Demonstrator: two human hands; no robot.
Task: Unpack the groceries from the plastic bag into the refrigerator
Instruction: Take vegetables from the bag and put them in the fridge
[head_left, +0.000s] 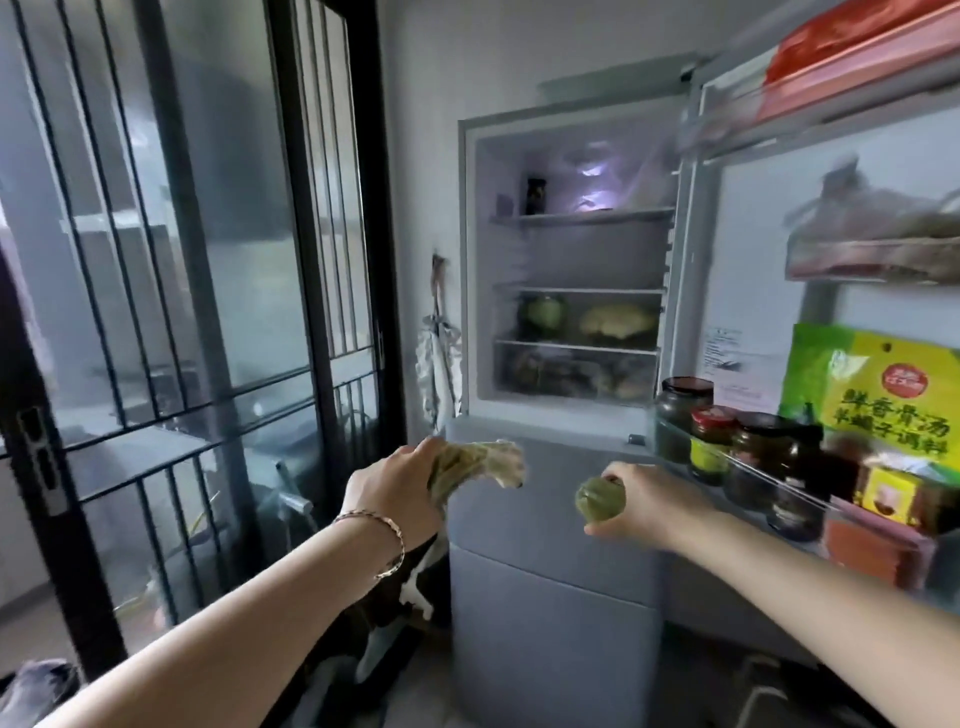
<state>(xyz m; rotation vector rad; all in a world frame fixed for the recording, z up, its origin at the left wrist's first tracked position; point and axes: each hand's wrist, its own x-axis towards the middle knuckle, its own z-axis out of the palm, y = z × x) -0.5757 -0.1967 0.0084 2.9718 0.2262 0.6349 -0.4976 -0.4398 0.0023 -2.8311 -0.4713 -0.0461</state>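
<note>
The refrigerator (470, 270) stands straight ahead with its upper door swung open to the right. My left hand (397, 486) grips a bundle of greens wrapped in thin plastic (483, 460), held below the open compartment. My right hand (639, 501) holds a small round green vegetable (597, 499) in front of the closed lower drawers. Inside, the upper shelf (582, 217) carries a small dark jar and a plastic bag; the lower shelves hold a green cabbage (543, 314) and other vegetables. The middle shelf looks bare.
The open door's racks on the right hold several jars (711, 436), a green and yellow seasoning packet (878, 389) and bagged food. A barred glass sliding door (171, 312) fills the left. A cloth hangs on the wall beside the refrigerator (439, 358).
</note>
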